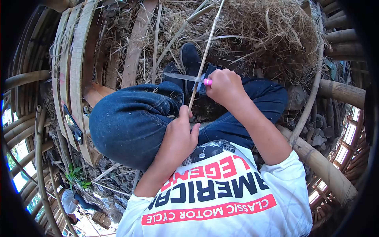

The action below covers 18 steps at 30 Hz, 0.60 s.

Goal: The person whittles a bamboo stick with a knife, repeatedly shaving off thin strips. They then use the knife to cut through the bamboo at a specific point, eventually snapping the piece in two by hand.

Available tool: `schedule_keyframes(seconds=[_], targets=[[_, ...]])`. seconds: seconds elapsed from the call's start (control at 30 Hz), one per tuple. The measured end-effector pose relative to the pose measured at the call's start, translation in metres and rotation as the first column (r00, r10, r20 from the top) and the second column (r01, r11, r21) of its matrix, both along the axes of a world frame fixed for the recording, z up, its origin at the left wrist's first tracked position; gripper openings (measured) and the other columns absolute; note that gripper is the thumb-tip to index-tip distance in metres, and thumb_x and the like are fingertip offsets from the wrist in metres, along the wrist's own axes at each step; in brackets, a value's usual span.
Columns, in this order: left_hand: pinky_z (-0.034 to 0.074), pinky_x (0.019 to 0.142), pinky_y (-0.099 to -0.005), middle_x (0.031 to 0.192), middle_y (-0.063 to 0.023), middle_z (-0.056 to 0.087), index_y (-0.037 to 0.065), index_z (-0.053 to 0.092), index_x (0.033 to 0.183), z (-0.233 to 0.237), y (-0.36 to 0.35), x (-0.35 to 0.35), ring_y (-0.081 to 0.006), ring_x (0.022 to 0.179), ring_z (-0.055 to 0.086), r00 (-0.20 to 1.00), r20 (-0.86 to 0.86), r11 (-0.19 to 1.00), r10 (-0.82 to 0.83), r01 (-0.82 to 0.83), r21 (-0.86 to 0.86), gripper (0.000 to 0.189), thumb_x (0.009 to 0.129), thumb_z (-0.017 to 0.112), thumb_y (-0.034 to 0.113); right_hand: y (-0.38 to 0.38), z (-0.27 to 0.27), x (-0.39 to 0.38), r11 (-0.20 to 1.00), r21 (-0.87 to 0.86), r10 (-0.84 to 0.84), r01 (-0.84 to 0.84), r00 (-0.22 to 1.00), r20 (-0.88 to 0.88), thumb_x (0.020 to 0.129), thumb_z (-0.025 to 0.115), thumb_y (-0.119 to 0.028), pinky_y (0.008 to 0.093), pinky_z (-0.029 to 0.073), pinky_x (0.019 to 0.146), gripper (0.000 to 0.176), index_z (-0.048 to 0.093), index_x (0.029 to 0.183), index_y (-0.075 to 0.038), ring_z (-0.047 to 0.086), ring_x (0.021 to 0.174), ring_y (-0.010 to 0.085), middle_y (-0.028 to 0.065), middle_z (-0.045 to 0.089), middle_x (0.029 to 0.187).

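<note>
A thin bamboo strip (pixel 209 41) slants up and away from my lap. My left hand (pixel 181 132) is closed round its near end, above my crossed legs. In my right fist (pixel 226 87) is a knife (pixel 182 76) with a pink handle end, its blade pointing left. The blade lies across the strip, touching or very near it, a little beyond my left hand. Most of the knife's handle is hidden by my fingers.
Dry straw (pixel 276 31) is heaped ahead. Wooden planks (pixel 77 51) stand at the left, with a dark phone-like object (pixel 73 124) on one. Thick bamboo poles (pixel 323 166) run along the right. Another person (pixel 70 201) is at the lower left.
</note>
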<state>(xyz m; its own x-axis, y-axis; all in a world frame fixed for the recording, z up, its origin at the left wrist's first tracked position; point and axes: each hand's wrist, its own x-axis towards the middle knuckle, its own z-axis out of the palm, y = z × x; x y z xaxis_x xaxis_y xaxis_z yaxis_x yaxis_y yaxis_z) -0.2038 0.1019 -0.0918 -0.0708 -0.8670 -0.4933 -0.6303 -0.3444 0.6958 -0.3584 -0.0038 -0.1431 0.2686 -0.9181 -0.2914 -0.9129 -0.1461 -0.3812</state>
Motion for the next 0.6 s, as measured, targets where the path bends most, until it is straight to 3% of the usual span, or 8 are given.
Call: schedule_keyframes(seconds=[0.5,0.6], targets=[[0.044,0.056,-0.044,0.059,-0.0158,0.051,0.0,0.044,0.102,-0.005,0.0,0.002,-0.0386,0.059,0.058,1.0,0.02,1.0,0.017,-0.017,-0.001,0.03,0.082,0.066,0.003,-0.005,-0.012,0.009,1.0,0.021,-0.002,0.003,1.0,-0.026,0.073,0.07,-0.022,0.0441,0.056,0.069,0.02,0.069,0.072,-0.002,0.068,0.073,0.0376,0.0214,0.067,0.076],[0.045,0.057,-0.0435,0.059,-0.0159,0.052,0.001,0.044,0.103,-0.001,0.002,0.0,-0.0387,0.06,0.059,1.0,0.024,1.0,0.0,0.0,0.022,0.03,0.082,0.066,0.003,-0.012,-0.019,0.005,1.0,0.021,0.001,0.0,0.998,-0.063,0.077,0.064,-0.02,0.0479,0.055,0.071,0.016,0.071,0.075,-0.005,0.066,0.075,0.0404,0.0214,0.066,0.074]])
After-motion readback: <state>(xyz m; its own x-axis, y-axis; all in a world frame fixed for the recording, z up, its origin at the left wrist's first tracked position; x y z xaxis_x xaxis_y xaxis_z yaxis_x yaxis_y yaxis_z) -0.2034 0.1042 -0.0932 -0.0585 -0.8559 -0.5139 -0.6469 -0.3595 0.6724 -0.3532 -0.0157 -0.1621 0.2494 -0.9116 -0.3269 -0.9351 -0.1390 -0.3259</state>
